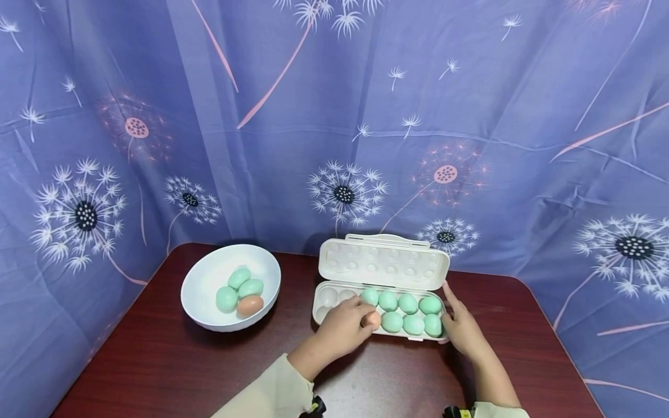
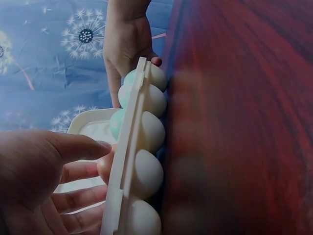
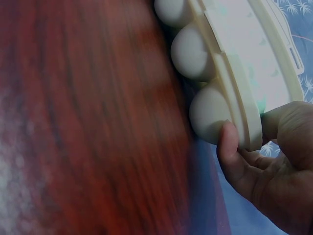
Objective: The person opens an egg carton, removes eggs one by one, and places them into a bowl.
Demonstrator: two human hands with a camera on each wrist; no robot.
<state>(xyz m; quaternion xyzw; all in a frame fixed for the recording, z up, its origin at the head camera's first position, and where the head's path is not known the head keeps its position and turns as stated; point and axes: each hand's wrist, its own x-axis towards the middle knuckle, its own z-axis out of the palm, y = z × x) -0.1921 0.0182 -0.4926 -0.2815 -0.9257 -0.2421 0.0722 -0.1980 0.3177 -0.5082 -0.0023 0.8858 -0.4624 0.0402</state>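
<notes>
My left hand (image 1: 342, 328) pinches a brown egg (image 1: 372, 320) between thumb and fingers, low in the front row of an open egg carton (image 1: 384, 266). Whether the egg touches its cup cannot be told. Several green eggs (image 1: 409, 303) fill the cups to the right of it. The cups (image 1: 328, 297) at the left end hold nothing where they show; my left hand covers some. At the carton's right end, my right hand (image 1: 464, 330) grips the edge, with a digit against the underside of an end cup (image 3: 211, 113).
A white bowl (image 1: 201, 296) stands to the left, with several eggs inside: green ones (image 1: 227, 299) and a brown one (image 1: 250, 305). The dark red table (image 1: 387, 377) meets a blue dandelion-print curtain (image 1: 292, 174) behind the carton's raised lid.
</notes>
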